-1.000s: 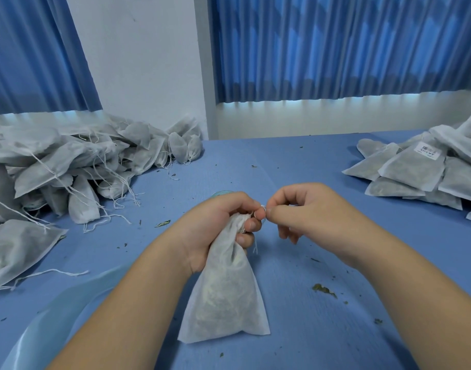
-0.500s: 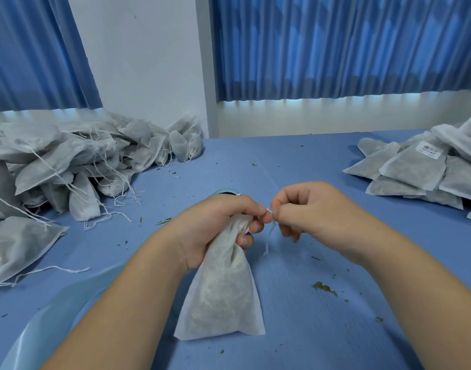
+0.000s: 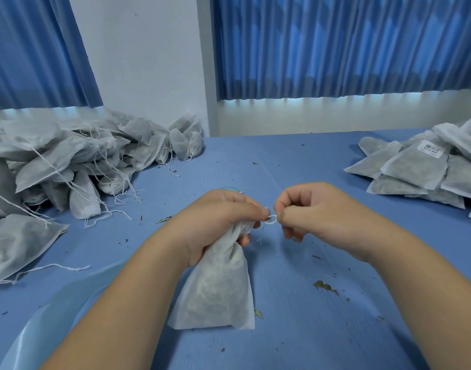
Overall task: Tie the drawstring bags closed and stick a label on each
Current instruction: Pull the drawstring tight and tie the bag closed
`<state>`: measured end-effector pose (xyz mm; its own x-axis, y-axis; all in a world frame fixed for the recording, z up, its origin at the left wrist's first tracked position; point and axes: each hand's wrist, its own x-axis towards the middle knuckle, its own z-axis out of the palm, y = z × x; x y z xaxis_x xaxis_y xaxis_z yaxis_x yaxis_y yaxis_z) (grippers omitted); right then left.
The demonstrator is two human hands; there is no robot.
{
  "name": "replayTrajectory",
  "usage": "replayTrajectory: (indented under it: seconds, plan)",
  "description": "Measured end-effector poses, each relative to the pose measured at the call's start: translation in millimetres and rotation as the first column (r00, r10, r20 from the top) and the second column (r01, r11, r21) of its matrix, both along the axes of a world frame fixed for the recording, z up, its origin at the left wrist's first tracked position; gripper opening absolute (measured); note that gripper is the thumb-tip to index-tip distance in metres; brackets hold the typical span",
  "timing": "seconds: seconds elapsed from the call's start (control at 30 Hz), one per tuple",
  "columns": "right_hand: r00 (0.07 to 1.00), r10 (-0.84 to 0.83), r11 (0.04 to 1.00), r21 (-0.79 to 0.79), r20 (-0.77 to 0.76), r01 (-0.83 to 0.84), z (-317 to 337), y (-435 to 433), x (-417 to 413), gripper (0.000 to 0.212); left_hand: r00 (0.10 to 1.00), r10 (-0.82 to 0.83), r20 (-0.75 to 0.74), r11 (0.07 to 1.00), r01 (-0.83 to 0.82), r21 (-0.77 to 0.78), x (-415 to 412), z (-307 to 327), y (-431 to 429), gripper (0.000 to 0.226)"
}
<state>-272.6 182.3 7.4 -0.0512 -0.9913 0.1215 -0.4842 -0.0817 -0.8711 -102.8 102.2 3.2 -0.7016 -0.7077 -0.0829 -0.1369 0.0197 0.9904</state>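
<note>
A filled drawstring bag point(image 3: 215, 284) stands on the blue tabletop point(image 3: 296, 329). The left hand point(image 3: 218, 217) grips its gathered neck to steady it. Just right of the neck, the right hand point(image 3: 309, 209) pinches a small string loop point(image 3: 271, 219), apparently forming a knot.

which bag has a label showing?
The bag atop the right pile: a white printed label sits near its top. No other bag in view shows one.

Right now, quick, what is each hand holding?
Left hand: closed around the gathered neck of the drawstring bag.
Right hand: closed, pinching the white drawstring loop.
</note>
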Motion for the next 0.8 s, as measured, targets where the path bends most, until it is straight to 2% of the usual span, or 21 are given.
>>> replayTrajectory:
  seconds: [0.27,0.47,0.57,0.63,0.8]
  plan:
    - [0.998,-0.056,0.998,0.0,-0.035,0.056,-0.5,-1.1,0.5,0.014,0.998,0.005,0.069,0.999,-0.002,-0.047,0.7,-0.7,0.7,0.018]
    - [0.992,-0.033,0.998,-0.041,0.124,0.039,-0.3,-1.3,3.2,0.009,0.999,0.041,0.015,0.998,-0.04,-0.054,-0.2,-1.8,0.5,0.012]
    - [0.988,-0.046,0.998,-0.044,0.149,0.053,-0.8,-1.8,6.7,0.016,0.998,0.059,0.01,0.996,-0.058,-0.07,-0.7,-2.8,0.5,0.019]
    - [0.984,-0.053,0.996,-0.056,0.17,0.064,-1.2,-2.3,7.5,0.014,0.998,0.065,0.013,0.995,-0.063,-0.081,-1.2,-2.9,0.7,0.022]
    - [0.992,-0.117,0.984,-0.128,0.042,0.122,-4.5,-5.1,7.3,0.011,0.997,0.078,0.029,0.992,-0.075,-0.102,-2.3,-3.7,1.6,0.02]
